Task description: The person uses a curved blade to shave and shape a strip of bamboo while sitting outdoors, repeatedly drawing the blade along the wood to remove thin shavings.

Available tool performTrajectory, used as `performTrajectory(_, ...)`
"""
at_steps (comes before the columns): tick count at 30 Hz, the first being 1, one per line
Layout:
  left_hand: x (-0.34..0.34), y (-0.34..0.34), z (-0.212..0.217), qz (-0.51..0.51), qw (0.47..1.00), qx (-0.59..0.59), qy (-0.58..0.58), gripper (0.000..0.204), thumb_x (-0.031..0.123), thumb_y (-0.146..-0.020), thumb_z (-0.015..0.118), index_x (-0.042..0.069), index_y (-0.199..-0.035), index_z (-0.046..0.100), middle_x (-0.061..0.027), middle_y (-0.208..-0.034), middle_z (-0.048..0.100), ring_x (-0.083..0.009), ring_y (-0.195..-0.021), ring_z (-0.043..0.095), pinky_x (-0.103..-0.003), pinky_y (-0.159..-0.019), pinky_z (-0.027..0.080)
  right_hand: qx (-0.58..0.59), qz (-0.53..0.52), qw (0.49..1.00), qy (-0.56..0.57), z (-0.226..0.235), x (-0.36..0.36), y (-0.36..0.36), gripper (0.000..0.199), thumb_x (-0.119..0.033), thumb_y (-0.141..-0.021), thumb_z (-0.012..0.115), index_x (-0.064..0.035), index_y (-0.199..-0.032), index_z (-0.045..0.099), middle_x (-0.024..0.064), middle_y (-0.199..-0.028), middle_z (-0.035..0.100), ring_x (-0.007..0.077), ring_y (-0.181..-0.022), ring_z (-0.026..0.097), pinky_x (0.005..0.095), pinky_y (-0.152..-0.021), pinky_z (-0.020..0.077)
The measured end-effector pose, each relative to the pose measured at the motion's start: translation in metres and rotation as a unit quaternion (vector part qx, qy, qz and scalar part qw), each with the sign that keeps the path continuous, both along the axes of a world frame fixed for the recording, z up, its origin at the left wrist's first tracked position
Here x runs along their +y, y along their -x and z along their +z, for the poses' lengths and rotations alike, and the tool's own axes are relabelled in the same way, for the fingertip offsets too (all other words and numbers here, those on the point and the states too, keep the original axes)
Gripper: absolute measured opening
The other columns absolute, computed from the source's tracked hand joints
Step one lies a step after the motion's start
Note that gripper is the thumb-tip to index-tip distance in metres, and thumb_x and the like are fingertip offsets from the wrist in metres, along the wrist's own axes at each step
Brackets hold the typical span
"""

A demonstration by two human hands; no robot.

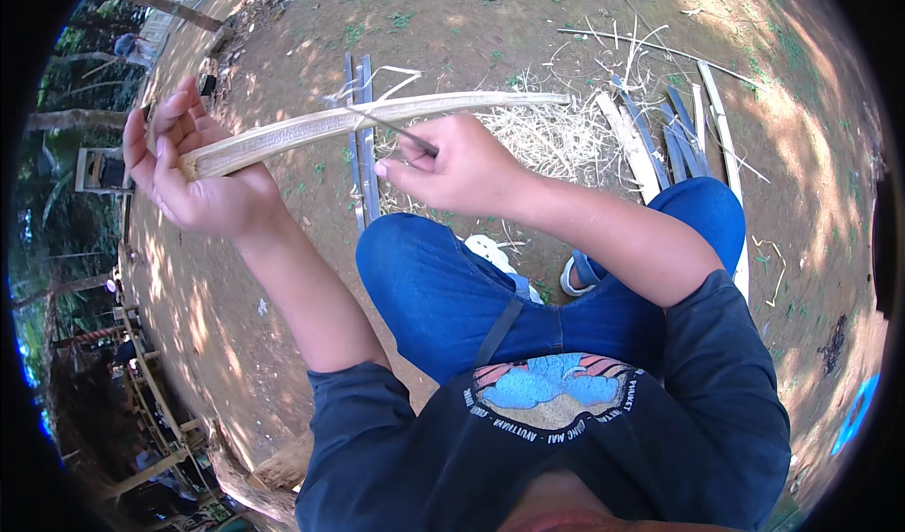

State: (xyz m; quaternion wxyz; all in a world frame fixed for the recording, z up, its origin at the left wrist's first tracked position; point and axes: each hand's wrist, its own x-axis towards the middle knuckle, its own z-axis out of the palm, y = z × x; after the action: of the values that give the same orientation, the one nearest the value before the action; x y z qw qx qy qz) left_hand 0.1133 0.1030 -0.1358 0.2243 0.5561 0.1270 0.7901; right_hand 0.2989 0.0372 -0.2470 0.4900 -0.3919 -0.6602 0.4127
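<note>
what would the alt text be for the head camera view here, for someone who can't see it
Seen from above, a seated person in blue jeans holds a long split bamboo strip in the left hand while the right hand presses a thin blade against it. Pale shavings and more cut strips lie on the bare dirt ground ahead.

In my left grip (pixel 193 169) the split bamboo strip (pixel 368 117) looks pale, dry and fibrous, my right grip (pixel 462 169) holds a thin dull metal blade (pixel 401 133), over matt, dusty earth (pixel 452 23).
</note>
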Motion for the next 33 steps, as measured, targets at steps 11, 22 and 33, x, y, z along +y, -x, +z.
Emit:
performTrajectory(11, 0.004, 0.02, -0.01, 0.009, 1.0, -0.007, 0.023, 0.026, 0.01, -0.089, 0.038, 0.011, -0.109, 0.054, -0.012, -0.106, 0.067, -0.0316, -0.111, 0.061, -0.054, -0.101, 0.04, -0.239, -0.138, 0.926, 0.258, -0.173, 0.049, -0.069, 0.018, -0.016, -0.082, 0.057, -0.0048, -0.086, 0.071, 0.0181, -0.083, 0.07, 0.0315, -0.081, 0.069, 0.0436, -0.079, 0.054)
performTrajectory(22, 0.016, 0.044, -0.013, -0.12, 0.992, 0.032, 0.016, 0.03, 0.01, -0.09, 0.04, 0.014, -0.102, 0.067, -0.0093, -0.103, 0.07, -0.0329, -0.11, 0.061, -0.055, -0.102, 0.037, -0.056, -0.168, 0.961, 0.214, -0.103, 0.058, -0.072, 0.015, -0.014, -0.084, 0.058, -0.0025, -0.076, 0.061, 0.0094, -0.065, 0.061, 0.0169, -0.06, 0.058, 0.0354, -0.06, 0.0491)
performTrajectory(33, 0.01, -0.001, 0.006, -0.09, 0.996, -0.027, -0.006, 0.022, 0.01, -0.08, 0.051, 0.023, -0.083, 0.069, 0.0003, -0.093, 0.07, -0.0255, -0.101, 0.061, -0.054, -0.091, 0.036, -0.052, -0.037, 0.983, 0.172, -0.056, 0.024, 0.003, 0.017, -0.011, -0.081, 0.057, -0.0049, -0.065, 0.054, 0.0101, -0.058, 0.058, 0.0195, -0.055, 0.057, 0.0406, -0.059, 0.0481)
